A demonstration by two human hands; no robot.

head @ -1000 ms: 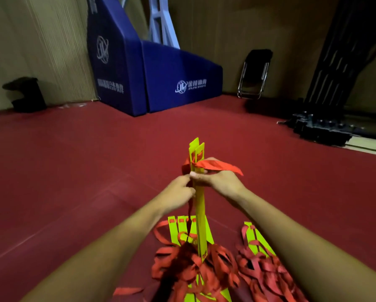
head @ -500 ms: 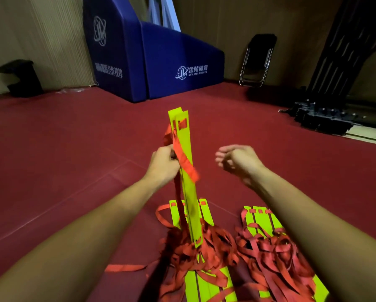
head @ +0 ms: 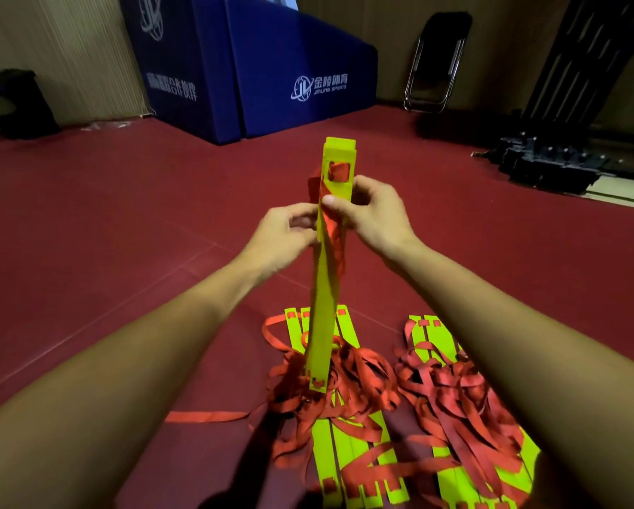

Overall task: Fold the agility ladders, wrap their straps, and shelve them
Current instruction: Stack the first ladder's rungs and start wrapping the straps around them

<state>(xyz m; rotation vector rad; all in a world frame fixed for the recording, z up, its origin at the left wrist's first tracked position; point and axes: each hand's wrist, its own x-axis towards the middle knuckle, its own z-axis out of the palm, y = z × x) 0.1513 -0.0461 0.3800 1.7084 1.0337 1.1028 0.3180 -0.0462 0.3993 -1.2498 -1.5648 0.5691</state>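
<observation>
Head view: white lettering on a blue padded base [head: 300, 67] reads "金陵体育 JINLING SPORTS". Both hands hold a folded stack of yellow ladder rungs [head: 322, 288] upright above the red floor [head: 124, 214]. The right hand [head: 376, 214] curls round its top, thumb pressing a red strap [head: 335, 244] against it. The left hand [head: 280, 233] grips its left edge. Below, a loose agility ladder [head: 322, 453] lies tangled, a second ladder [head: 465, 398] just beside it.
</observation>
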